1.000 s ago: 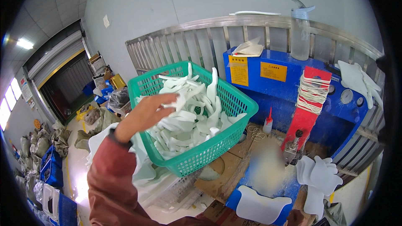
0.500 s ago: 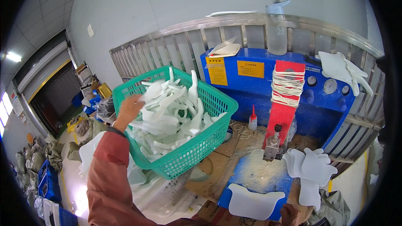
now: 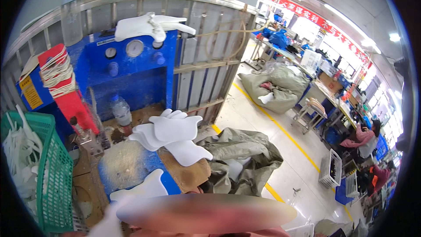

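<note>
White pieces (image 3: 177, 128) lay overlapped on the bench (image 3: 193, 175) (whether the blurred or hidden fingers gripped anything, I couldn't tell).

The basket (image 3: 55, 188), with pieces (image 3: 19, 153) in it, stands left of the pad (image 3: 172, 183); behind the pad is the machine (image 3: 136, 72), backed by the railing (image 3: 205, 66). A bottle (image 3: 122, 112) stands in the machine's recess. A stack (image 3: 175, 129) lies right of the powder (image 3: 126, 160) on the pad, and a sack (image 3: 256, 147) lies farther right.
</note>
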Action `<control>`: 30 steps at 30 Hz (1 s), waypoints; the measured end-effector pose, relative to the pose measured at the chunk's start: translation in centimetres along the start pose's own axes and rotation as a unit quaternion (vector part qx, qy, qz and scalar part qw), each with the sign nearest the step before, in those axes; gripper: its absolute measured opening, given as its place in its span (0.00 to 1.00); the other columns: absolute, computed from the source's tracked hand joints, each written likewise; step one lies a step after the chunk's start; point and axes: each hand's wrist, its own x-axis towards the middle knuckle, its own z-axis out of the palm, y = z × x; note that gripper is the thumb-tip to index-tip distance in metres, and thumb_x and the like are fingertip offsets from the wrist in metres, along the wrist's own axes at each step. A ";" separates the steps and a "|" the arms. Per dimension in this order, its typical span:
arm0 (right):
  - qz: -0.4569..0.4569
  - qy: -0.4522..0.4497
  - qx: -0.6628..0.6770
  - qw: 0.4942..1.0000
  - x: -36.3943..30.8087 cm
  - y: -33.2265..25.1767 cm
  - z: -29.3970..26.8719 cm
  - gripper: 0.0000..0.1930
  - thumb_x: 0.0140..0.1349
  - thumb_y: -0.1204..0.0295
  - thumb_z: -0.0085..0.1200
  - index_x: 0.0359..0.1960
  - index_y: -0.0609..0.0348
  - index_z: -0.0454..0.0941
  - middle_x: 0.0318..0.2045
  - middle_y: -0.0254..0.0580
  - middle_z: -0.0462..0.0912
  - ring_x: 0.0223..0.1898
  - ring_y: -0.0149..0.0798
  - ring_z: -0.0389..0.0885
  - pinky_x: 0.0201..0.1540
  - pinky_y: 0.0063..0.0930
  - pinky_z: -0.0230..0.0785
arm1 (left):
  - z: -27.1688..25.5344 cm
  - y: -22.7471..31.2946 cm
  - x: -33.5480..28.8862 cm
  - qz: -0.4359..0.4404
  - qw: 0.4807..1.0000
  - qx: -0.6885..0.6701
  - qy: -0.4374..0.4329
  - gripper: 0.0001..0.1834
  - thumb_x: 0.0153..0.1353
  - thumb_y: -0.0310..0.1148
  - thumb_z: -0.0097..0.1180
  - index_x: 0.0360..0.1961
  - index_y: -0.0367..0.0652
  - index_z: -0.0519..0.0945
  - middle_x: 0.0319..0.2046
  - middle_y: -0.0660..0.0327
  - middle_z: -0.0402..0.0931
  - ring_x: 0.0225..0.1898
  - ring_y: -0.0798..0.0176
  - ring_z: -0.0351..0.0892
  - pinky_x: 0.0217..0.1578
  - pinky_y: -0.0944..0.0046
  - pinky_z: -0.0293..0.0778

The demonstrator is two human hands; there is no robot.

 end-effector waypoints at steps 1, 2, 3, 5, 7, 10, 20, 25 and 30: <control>0.030 -0.030 -0.031 0.999 0.3 -1.4 0.3 0.20 0.68 0.66 0.60 0.59 0.62 0.78 0.57 0.56 0.79 0.57 0.58 0.79 0.57 0.51 0.74 | 3.5 0.9 2.3 0.073 0.993 -0.083 0.029 0.20 0.62 0.24 0.68 0.56 0.37 0.83 0.54 0.46 0.82 0.53 0.45 0.84 0.52 0.55 0.80; 0.047 -0.058 -0.051 0.996 0.7 -1.5 1.2 0.24 0.66 0.63 0.64 0.62 0.57 0.78 0.62 0.55 0.76 0.61 0.61 0.77 0.60 0.53 0.71 | 5.4 1.7 3.5 0.138 0.982 -0.115 0.058 0.20 0.63 0.24 0.67 0.57 0.38 0.83 0.55 0.46 0.82 0.55 0.43 0.82 0.54 0.53 0.79; 0.072 -0.066 -0.061 0.993 0.8 -1.3 2.2 0.26 0.65 0.63 0.64 0.63 0.58 0.76 0.64 0.55 0.75 0.61 0.62 0.76 0.61 0.54 0.71 | 7.5 2.4 4.9 0.204 0.965 -0.143 0.083 0.21 0.63 0.23 0.66 0.59 0.38 0.82 0.56 0.46 0.81 0.57 0.41 0.81 0.57 0.51 0.78; 0.125 -0.085 -0.064 0.986 0.2 0.4 4.3 0.29 0.63 0.62 0.65 0.64 0.58 0.74 0.67 0.56 0.72 0.63 0.64 0.75 0.62 0.56 0.71 | 8.9 2.6 6.7 0.129 0.982 -0.129 -0.054 0.22 0.67 0.26 0.62 0.63 0.38 0.80 0.58 0.48 0.81 0.58 0.45 0.81 0.57 0.53 0.77; 0.192 -0.081 -0.079 0.975 -2.1 0.1 5.2 0.30 0.62 0.65 0.67 0.63 0.63 0.74 0.60 0.59 0.78 0.59 0.61 0.80 0.60 0.53 0.73 | 10.2 2.3 7.9 0.107 0.974 -0.179 -0.091 0.24 0.68 0.22 0.59 0.65 0.35 0.77 0.59 0.46 0.79 0.59 0.46 0.80 0.59 0.55 0.76; 0.305 -0.121 -0.048 0.943 -5.1 -0.8 5.0 0.36 0.56 0.62 0.74 0.65 0.63 0.74 0.59 0.56 0.80 0.55 0.57 0.83 0.58 0.50 0.76 | 12.0 1.1 9.7 0.170 0.964 -0.197 -0.059 0.22 0.67 0.34 0.64 0.61 0.41 0.80 0.53 0.50 0.83 0.51 0.47 0.85 0.52 0.55 0.82; 0.422 -0.223 0.105 0.872 -4.7 3.3 3.7 0.36 0.61 0.63 0.72 0.68 0.64 0.71 0.58 0.60 0.77 0.56 0.61 0.80 0.58 0.47 0.76 | 14.9 -1.1 12.2 0.172 0.962 -0.212 -0.016 0.21 0.64 0.27 0.66 0.59 0.41 0.82 0.54 0.53 0.83 0.52 0.48 0.85 0.53 0.54 0.82; 0.419 -0.259 0.055 0.869 -4.7 5.1 4.4 0.38 0.58 0.63 0.73 0.69 0.61 0.71 0.57 0.57 0.78 0.56 0.61 0.80 0.59 0.47 0.75 | 15.6 -2.4 12.9 0.169 0.970 -0.174 -0.010 0.20 0.65 0.27 0.65 0.59 0.42 0.82 0.54 0.54 0.82 0.52 0.48 0.84 0.52 0.53 0.82; 0.387 -0.252 -0.021 0.887 -4.4 5.8 5.5 0.37 0.56 0.63 0.73 0.67 0.61 0.72 0.55 0.56 0.79 0.53 0.59 0.81 0.54 0.47 0.76 | 16.4 -3.4 13.9 0.158 0.968 -0.192 0.018 0.22 0.65 0.30 0.65 0.60 0.42 0.80 0.52 0.56 0.82 0.49 0.51 0.84 0.49 0.56 0.83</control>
